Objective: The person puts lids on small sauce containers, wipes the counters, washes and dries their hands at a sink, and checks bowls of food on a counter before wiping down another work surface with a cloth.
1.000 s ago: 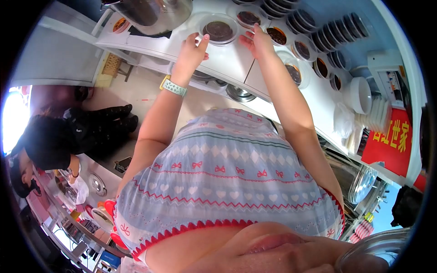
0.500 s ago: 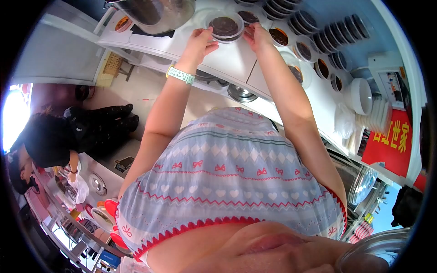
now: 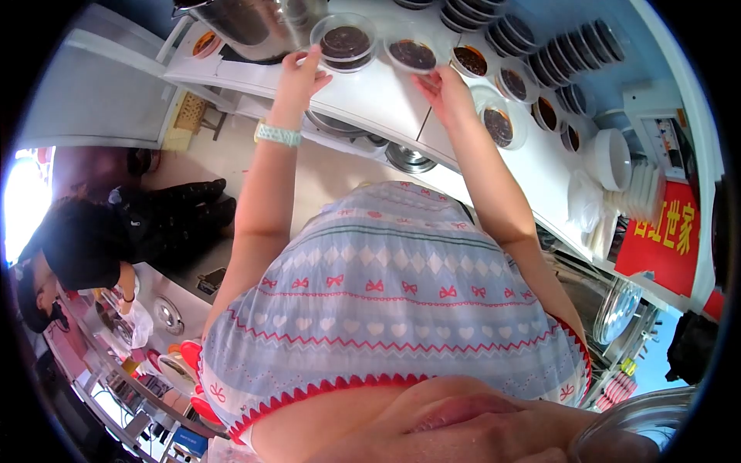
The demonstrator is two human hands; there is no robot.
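Observation:
My left hand [image 3: 301, 80], with a patterned band at the wrist, is beside a clear plastic bowl [image 3: 345, 42] of dark brown contents that looks stacked on another. Its fingers are apart, and the index fingertip is at the bowl's rim. My right hand [image 3: 449, 94] pinches the near edge of a second clear plastic bowl [image 3: 411, 54] with similar dark contents. To its right are several more filled bowls, among them one with an orange-edged dark filling [image 3: 469, 61] and one closer to me [image 3: 498, 126].
A large metal pot [image 3: 258, 29] stands left of the bowls on the white counter [image 3: 378, 100]. Stacked dark-filled containers [image 3: 575, 55] line the back wall. White lids or tubs [image 3: 614, 162] and a red sign [image 3: 664, 239] are at right. Another person [image 3: 85, 243] works at far left.
The stacked bowl has moved left and now sits apart from my right hand. My right hand has taken hold of the neighbouring bowl, which is now nearer to me.

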